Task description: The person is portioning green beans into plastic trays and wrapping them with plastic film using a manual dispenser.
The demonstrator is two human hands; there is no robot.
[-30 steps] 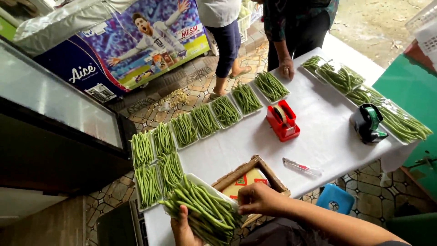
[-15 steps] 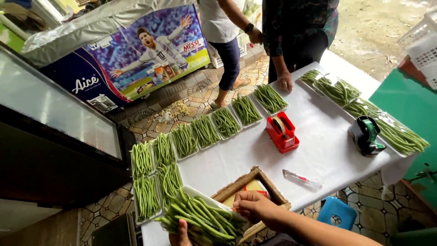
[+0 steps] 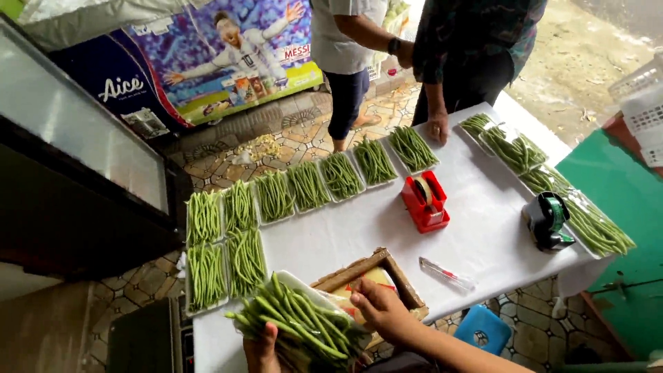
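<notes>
A: Since the earlier frame my right hand (image 3: 376,307) moved lower onto the tray of green beans (image 3: 297,321).

B: And the left hand (image 3: 261,349)?

A: It cups the tray from below, over the table (image 3: 345,235) edge. The heaped beans may slide off if I tilt; my right fingers pinch its rim.

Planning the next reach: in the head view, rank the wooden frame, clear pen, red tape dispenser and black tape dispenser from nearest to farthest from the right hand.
From the right hand:
1. Wooden frame, right beside it.
2. Clear pen, to the right.
3. Red tape dispenser, mid-table beyond.
4. Black tape dispenser, far right edge.
</notes>
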